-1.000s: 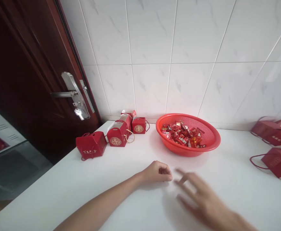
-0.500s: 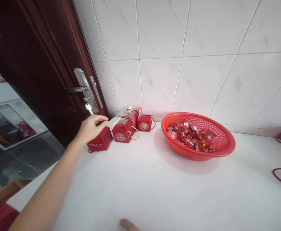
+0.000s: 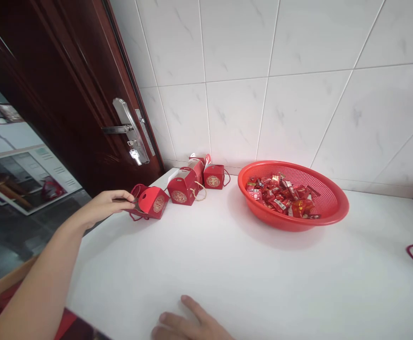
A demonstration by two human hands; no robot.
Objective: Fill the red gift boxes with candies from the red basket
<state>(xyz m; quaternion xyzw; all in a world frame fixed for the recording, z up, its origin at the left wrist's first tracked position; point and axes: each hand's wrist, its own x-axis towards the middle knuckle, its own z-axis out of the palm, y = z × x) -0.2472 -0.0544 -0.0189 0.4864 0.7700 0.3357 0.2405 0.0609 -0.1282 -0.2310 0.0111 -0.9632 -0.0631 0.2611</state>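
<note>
At the table's left side, my left hand (image 3: 105,207) is closed on the edge of a small red gift box (image 3: 153,203) with gold lettering and a dark red cord. That box is tipped over towards my hand, its round-cut flap showing. Just beyond it stands another red gift box (image 3: 182,190) with a beige cord handle. Low in the view, my right hand (image 3: 195,326) is held with its fingers apart over the white table (image 3: 248,283), holding nothing; its wrist is out of sight.
Wrapped candies lie in a red plastic basket (image 3: 293,167) near the tiled wall (image 3: 234,118). More red boxes, including one with a dark red cord (image 3: 214,176), stand by the wall. A dark wooden door (image 3: 79,94) with keys in its lock (image 3: 134,155) borders the left.
My left hand has come down and left from above the box and taken hold of it; the box has tipped over. My right hand has come further into view.
</note>
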